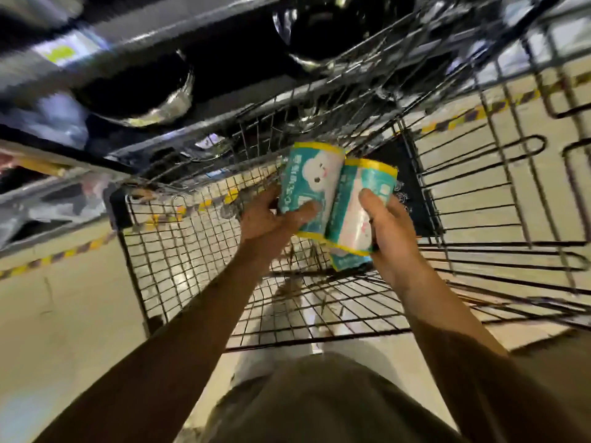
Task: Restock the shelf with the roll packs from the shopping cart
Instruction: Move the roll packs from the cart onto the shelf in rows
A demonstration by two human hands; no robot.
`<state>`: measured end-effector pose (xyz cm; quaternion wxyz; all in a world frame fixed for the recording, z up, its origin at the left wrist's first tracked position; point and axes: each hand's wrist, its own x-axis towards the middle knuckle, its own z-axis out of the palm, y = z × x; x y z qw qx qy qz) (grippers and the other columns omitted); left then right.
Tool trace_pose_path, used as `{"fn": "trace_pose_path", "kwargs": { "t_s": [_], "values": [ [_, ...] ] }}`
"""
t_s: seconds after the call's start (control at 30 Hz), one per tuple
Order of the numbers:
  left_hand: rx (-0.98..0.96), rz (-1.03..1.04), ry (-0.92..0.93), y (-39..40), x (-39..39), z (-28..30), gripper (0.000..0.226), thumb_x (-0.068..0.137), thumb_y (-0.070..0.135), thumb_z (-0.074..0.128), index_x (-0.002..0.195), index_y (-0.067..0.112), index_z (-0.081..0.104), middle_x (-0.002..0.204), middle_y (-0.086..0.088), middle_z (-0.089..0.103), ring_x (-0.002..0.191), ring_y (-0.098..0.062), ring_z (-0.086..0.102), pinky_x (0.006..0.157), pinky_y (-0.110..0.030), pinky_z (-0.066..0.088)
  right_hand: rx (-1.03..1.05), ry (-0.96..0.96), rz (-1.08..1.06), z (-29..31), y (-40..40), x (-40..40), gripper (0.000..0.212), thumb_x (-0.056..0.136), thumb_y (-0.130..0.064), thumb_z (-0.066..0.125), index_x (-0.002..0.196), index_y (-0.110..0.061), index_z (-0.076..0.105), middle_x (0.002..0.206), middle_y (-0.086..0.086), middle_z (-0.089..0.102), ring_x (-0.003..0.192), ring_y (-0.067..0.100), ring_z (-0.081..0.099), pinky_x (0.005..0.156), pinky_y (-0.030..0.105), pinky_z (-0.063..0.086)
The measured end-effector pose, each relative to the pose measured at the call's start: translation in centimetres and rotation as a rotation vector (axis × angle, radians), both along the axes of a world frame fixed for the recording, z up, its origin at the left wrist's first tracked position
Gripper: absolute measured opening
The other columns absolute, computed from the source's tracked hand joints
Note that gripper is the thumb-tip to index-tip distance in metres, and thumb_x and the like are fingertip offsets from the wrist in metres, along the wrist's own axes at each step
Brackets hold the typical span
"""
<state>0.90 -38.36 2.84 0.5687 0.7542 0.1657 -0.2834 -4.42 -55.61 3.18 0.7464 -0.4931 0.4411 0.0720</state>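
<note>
Blurring badly, the top of the view gave little away: a dark shelf [134, 43] ran across it, with shiny black round shapes on it that I could not identify, and a smeared price label. Lettering on the packs was too soft to read.

Down in the middle, both hands were busy over the cart [192, 251]. The left hand [271, 219] gripped the left pack [308, 183], thumb curled across its teal front, fingers hidden behind it. The right hand [388, 228] clasped the right pack [358, 203], thumb pressed on its face, remaining fingers out of sight round the far side. Those two packs touched edge to edge, upright, lifted clear above the cart's wire floor, yellow bands top and bottom.

A third pack [350, 260] peeked out just under the right one, mostly covered; whether it lay in the basket or hung from the hand, I could not tell.

Inside the wire basket, a dark panel [412, 187] stood behind the packs. Through the mesh showed pale floor [64, 314] and striped yellow tape.
</note>
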Motion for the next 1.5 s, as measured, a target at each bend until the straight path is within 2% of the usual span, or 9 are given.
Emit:
{"fn": "trace_pose_path", "kwargs": {
  "t_s": [0.2,0.37,0.57,0.73,0.93,1.1,1.23,1.33,1.5],
  "values": [
    [-0.142,0.03,-0.1,-1.6,-7.7,5.7,0.071,0.053,0.031,0.086,0.119,0.026,0.062,0.109,0.002,0.075,0.099,-0.017,0.072,0.083,-0.037,0.06,0.092,-0.116,0.008,4.4,-0.9,-6.0,0.033,0.097,-0.039,0.062,0.127,-0.024,0.06,0.119,0.005,0.073,0.111,0.028,0.069,0.094,0.058,0.055],
    [-0.239,0.041,-0.147,-0.5,-14.1,8.4,0.083,0.058,0.013,0.088,0.133,0.019,0.052,0.118,-0.001,0.072,0.105,-0.019,0.07,0.079,-0.035,0.06,0.148,-0.261,0.205,5.9,-1.1,-11.3,0.083,0.068,-0.029,0.08,0.142,-0.017,0.046,0.132,0.014,0.064,0.123,0.038,0.061,0.097,0.063,0.051],
    [-0.249,0.295,-0.175,2.9,-20.7,10.7,0.091,0.049,0.017,0.092,0.13,0.016,0.052,0.12,-0.008,0.068,0.108,-0.027,0.068,0.084,-0.045,0.059,0.213,-0.339,0.276,7.1,-0.1,-16.2,0.065,0.083,-0.017,0.07,0.142,-0.014,0.044,0.132,0.018,0.062,0.12,0.036,0.063,0.087,0.05,0.058],
    [-0.349,0.501,-0.254,7.4,-23.4,13.1,0.062,0.069,-0.002,0.072,0.123,0.01,0.046,0.114,-0.013,0.067,0.101,-0.03,0.071,0.072,-0.035,0.06,0.074,-0.396,0.324,9.5,1.5,-17.7,0.06,0.078,-0.018,0.072,0.134,-0.017,0.049,0.121,0.011,0.068,0.107,0.026,0.07,0.075,0.036,0.059],
    [-0.286,0.465,-0.35,12.4,-25.1,15.4,0.081,0.064,0.006,0.074,0.139,0.02,0.046,0.118,-0.016,0.059,0.094,-0.029,0.068,0.074,-0.038,0.06,-0.097,-0.482,0.594,11.9,4.9,-18.0,0.042,0.087,-0.011,0.071,0.122,-0.028,0.055,0.108,-0.001,0.072,0.098,0.016,0.071,0.081,0.034,0.059],
    [-0.266,0.673,-0.307,16.2,-27.1,16.6,0.063,0.067,0.016,0.074,0.126,0.009,0.055,0.1,-0.013,0.064,0.072,-0.023,0.068,0.063,-0.035,0.051,-0.197,-0.491,0.954,13.4,11.2,-18.8,0.058,0.071,-0.035,0.074,0.125,-0.043,0.055,0.111,-0.007,0.072,0.102,0.015,0.07,0.088,0.039,0.057],
    [-0.231,0.8,-0.263,21.0,-30.0,17.3,0.03,0.088,0.029,0.074,0.099,0.002,0.067,0.085,-0.01,0.075,0.067,-0.021,0.071,0.059,-0.03,0.054,-0.085,-0.484,0.996,13.5,18.4,-20.6,0.056,0.069,-0.029,0.074,0.121,-0.038,0.054,0.104,-0.01,0.073,0.095,0.009,0.071,0.083,0.033,0.055],
    [-0.221,0.828,-0.311,25.4,-33.3,17.3,0.025,0.096,0.033,0.064,0.099,0.008,0.07,0.093,-0.008,0.077,0.082,-0.022,0.074,0.072,-0.037,0.06,-0.065,-0.479,0.995,13.4,24.7,-22.4,0.06,0.06,-0.036,0.075,0.117,-0.037,0.055,0.104,-0.007,0.074,0.097,0.017,0.072,0.087,0.044,0.059],
    [-0.314,0.563,-0.321,34.9,-39.6,15.5,0.045,0.089,0.025,0.067,0.132,0.026,0.054,0.124,-0.008,0.068,0.113,-0.032,0.066,0.093,-0.05,0.054,-0.073,-0.452,1.034,12.9,34.5,-25.1,0.061,0.062,-0.037,0.078,0.118,-0.038,0.057,0.112,-0.004,0.074,0.102,0.022,0.072,0.094,0.054,0.056]
  ]
}}
